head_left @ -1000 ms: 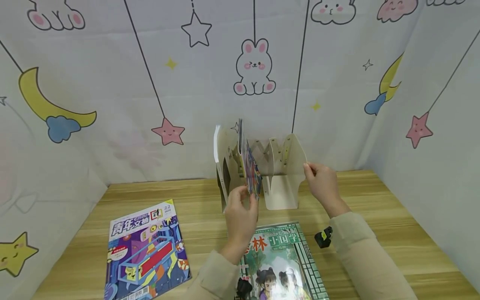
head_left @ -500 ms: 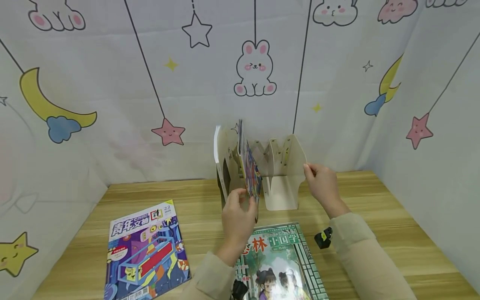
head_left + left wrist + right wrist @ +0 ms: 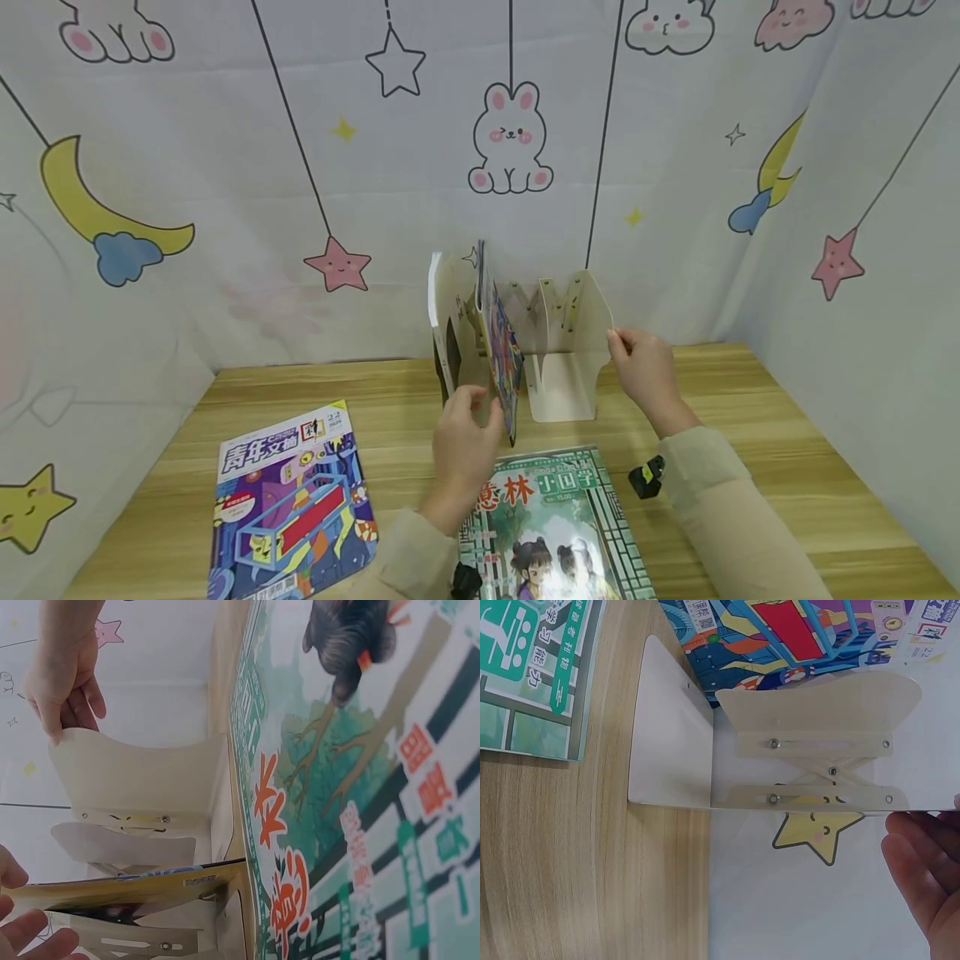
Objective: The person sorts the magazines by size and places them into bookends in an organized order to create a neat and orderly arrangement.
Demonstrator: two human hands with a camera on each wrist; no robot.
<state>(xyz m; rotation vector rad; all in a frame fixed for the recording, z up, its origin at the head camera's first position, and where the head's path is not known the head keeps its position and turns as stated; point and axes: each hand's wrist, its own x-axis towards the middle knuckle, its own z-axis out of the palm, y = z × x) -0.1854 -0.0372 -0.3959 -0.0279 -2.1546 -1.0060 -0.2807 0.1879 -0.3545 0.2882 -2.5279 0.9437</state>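
Observation:
A cream metal book rack (image 3: pixel 562 387) stands at the back of the table. My right hand (image 3: pixel 647 375) pinches the front edge of its right end panel between thumb and fingers. Upright in the rack's left part is a colourful magazine (image 3: pixel 504 350), slightly tilted, its lower corner jutting out at the front. Just in front of it is my left hand (image 3: pixel 465 450), thumb and fingers parted. The left wrist view shows those fingers (image 3: pixel 34 934) beside the magazine's edge (image 3: pixel 150 885), with no clear grip. A white-edged book (image 3: pixel 442 325) stands at the rack's left end.
A purple and blue magazine (image 3: pixel 300 500) lies flat on the wooden table (image 3: pixel 405 417) at the left. Nearer the front, a green magazine (image 3: pixel 555 525) lies partly beneath my left forearm. One small black object (image 3: pixel 647 477) is by my right sleeve. Behind stands a patterned cloth (image 3: pixel 420 208).
My left hand has drawn back from the upright magazine, toward the front and left, and its fingers have come off it. The magazine remains upright. My right hand keeps its place on the panel.

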